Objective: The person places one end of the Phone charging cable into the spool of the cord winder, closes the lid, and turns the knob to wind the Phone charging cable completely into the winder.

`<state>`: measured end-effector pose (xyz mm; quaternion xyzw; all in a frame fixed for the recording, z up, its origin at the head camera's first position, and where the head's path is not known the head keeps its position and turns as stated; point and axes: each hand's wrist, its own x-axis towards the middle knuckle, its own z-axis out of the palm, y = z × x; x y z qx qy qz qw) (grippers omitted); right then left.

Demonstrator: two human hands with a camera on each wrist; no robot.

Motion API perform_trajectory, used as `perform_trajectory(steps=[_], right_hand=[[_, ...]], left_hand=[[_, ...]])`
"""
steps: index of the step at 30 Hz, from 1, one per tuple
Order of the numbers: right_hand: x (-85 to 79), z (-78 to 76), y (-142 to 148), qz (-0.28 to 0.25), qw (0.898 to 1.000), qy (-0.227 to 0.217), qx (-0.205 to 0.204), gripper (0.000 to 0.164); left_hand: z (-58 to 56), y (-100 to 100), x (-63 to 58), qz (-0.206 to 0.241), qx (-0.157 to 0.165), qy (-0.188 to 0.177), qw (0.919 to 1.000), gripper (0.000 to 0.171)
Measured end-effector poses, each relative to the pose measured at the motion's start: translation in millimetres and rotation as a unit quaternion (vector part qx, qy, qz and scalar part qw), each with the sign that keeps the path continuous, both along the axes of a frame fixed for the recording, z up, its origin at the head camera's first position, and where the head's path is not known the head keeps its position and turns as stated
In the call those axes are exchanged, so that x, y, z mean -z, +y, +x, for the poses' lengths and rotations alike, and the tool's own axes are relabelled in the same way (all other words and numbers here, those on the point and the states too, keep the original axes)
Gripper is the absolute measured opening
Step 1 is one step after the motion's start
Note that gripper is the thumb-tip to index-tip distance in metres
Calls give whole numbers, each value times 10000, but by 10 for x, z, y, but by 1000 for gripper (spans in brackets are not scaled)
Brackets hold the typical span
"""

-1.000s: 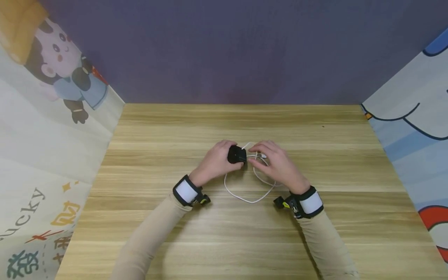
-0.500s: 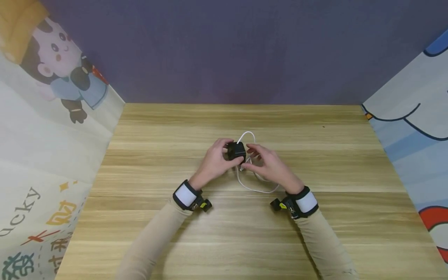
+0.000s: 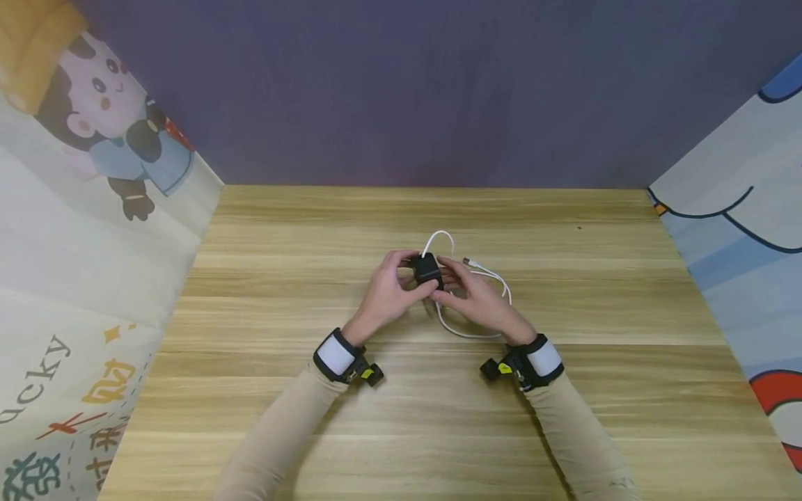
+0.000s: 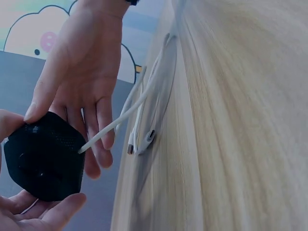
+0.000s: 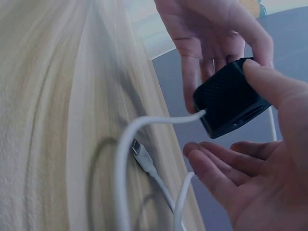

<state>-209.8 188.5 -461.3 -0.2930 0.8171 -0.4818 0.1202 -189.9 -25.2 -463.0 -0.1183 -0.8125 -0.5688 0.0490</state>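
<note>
My left hand point(image 3: 390, 289) grips a small black block-shaped device point(image 3: 427, 270) between thumb and fingers, a little above the table. From a hole in one face of the device point(image 5: 231, 98) comes a white cable point(image 4: 125, 115), which arcs over and down to the tabletop. My right hand point(image 3: 471, 299) is close at the right side, its thumb point(image 5: 260, 79) touching the device's edge. The other right fingers point(image 5: 219, 161) spread loosely below, apart from it. A USB plug point(image 3: 467, 262) on the cable lies right of the device, with more connector ends point(image 4: 149, 139) showing in the left wrist view.
The wooden table point(image 3: 401, 431) spreads around both hands. A dark wall panel point(image 3: 401, 90) rises behind it, with printed cloth point(image 3: 56, 257) at the left and another point(image 3: 745, 229) at the right. Camera straps point(image 3: 544, 362) circle both wrists.
The device has tipped up, its cable arching higher behind it. My right hand has shifted left to touch it, and the plug that was by its fingers now lies beyond them.
</note>
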Motion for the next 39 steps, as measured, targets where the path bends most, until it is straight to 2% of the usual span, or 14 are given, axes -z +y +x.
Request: perform_trajectory(steps=[8, 13, 18, 21, 24, 29, 33, 39], right_hand=[[33, -15, -15, -457, 9980, -429, -120, 69], [45, -18, -12, -593, 9958, -696, -76, 72], [46, -12, -8, -672, 9939, -869, 72, 77], [51, -12, -15, -547, 9958, -724, 148, 79], [45, -10, -9, -206, 9986, -418, 232, 79], [37, -13, 11, 318, 9991, 48, 287, 82], [57, -27, 11, 563, 9969, 481, 259, 83], [72, -32, 5, 778, 9900, 1164, 148, 83]], left_hand=[[16, 14, -3, 741, 169, -130, 9970, 62], [28, 9, -3, 838, 297, -170, 9959, 63], [33, -36, -18, 316, 407, -161, 9985, 75], [35, -84, -18, -232, 411, -111, 9988, 90], [36, -127, -16, -702, 455, 87, 9965, 99], [22, -178, 3, -1339, 673, 538, 9872, 98], [33, -204, 22, -1739, 720, 786, 9790, 95], [53, -214, 58, -2457, 742, 1564, 9537, 84]])
